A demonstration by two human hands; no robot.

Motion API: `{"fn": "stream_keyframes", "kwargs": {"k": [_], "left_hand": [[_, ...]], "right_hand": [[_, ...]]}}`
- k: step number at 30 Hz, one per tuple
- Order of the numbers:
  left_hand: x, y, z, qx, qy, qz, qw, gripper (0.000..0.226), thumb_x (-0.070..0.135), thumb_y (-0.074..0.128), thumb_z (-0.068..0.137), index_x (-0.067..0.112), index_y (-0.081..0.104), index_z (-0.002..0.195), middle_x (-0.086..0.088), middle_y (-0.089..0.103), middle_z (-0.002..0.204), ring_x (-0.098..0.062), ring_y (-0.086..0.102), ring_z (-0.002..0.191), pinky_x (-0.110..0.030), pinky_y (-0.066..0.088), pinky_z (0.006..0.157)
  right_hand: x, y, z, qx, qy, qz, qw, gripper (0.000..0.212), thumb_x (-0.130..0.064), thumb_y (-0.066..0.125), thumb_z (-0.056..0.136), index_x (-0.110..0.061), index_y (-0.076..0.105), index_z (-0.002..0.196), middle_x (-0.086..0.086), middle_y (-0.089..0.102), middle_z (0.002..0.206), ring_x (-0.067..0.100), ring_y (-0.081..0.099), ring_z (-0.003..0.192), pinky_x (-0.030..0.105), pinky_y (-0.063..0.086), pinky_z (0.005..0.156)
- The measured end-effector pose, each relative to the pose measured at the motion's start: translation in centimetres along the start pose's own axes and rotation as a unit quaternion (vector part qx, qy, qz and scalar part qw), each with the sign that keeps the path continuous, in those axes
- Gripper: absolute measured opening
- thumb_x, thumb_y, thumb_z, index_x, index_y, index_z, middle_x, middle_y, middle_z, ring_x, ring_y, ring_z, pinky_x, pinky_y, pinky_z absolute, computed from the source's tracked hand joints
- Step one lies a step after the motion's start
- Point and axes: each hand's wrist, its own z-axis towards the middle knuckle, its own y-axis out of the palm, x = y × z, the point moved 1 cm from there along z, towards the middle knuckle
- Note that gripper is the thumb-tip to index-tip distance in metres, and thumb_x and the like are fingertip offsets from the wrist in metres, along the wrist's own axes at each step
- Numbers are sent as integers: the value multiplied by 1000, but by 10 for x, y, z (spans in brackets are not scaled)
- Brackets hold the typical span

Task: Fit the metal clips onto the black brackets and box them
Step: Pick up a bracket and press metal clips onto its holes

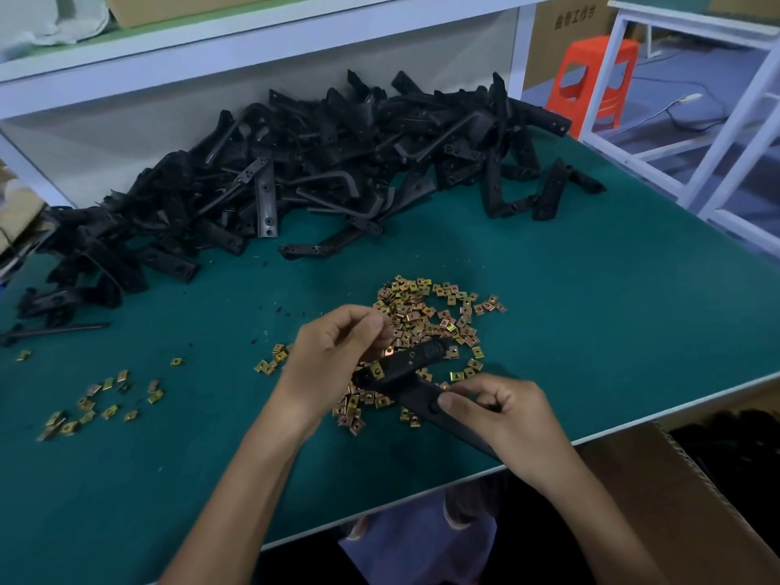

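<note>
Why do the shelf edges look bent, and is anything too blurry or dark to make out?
Head view: the wide lens bows the white shelf and the table edge. The left hand is slightly blurred. The black bracket pile merges into a dark mass under soft light; the metal clips glint.

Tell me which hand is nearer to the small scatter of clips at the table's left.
Left. The left hand sits right of the small scatter of clips, across bare mat; the right hand is farther right, gripping the black bracket.

Black bracket (405,369) held tilted above scattered brass-coloured metal clips (426,314); brackets piled (320,162) behind.
</note>
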Motion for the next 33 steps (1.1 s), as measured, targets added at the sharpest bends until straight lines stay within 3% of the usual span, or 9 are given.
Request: {"fn": "stream_keyframes", "kwargs": {"k": [3,7,12,18,23,25,29,31,33], "left_hand": [[1,1,1,4,-10,1,1000,9,27,71,92,31,75,99,-1,78,87,-15,74,85,-23,58,75],[0,2,2,7,-6,36,999,3,28,75,89,30,74,88,1,78,85,-14,74,82,-30,59,80],[1,1,2,-16,-12,76,997,17,22,68,96,35,79,94,6,77,90,-7,70,84,-20,53,74],[12,1,-1,-92,2,114,989,32,16,56,103,42,75,106,10,73,99,-3,66,95,-15,50,82],[18,2,0,-137,7,155,978,28,24,57,103,48,67,115,8,73,100,-11,68,97,-39,52,94],[21,1,1,-154,10,170,973,28,24,58,102,47,66,116,9,73,99,-11,68,97,-41,52,95],[27,-5,6,-205,22,220,953,26,27,60,101,47,65,118,15,72,102,-2,66,100,-28,49,95],[34,-9,11,-247,20,252,936,26,27,60,102,45,63,121,17,71,100,1,66,93,-17,48,82],[44,-10,17,-297,11,274,914,27,27,60,102,42,60,125,15,72,97,-5,66,86,-18,48,76]], "right_hand": [[1,0,0,1,2,0,1000,23,-60,72,71,-41,77,82,-9,38,46,4,29,47,21,23,48],[1,-1,0,-4,3,-6,1000,16,-56,74,75,-41,76,82,-9,40,46,4,29,47,19,23,47],[2,0,0,-2,-1,2,1000,22,-57,73,74,-38,77,83,-9,38,46,6,28,47,21,22,47],[2,0,0,-2,-1,3,1000,26,-58,72,73,-34,78,82,-9,37,46,7,27,47,23,22,48],[2,-1,0,-9,-3,2,1000,23,-56,73,74,-34,78,81,-9,35,45,5,26,46,22,21,46],[2,-1,0,-11,-3,0,1000,22,-56,73,75,-35,77,81,-8,35,45,6,27,46,22,21,46],[4,-2,0,-20,-2,-1,1000,26,-57,72,75,-33,77,82,-9,37,46,5,27,47,22,22,48],[4,-2,1,-26,4,-5,1000,25,-57,72,75,-34,78,82,-9,39,47,5,29,47,24,23,48],[4,-3,1,-32,6,-7,999,25,-58,72,75,-34,78,82,-9,41,46,4,29,46,24,23,48]]}}
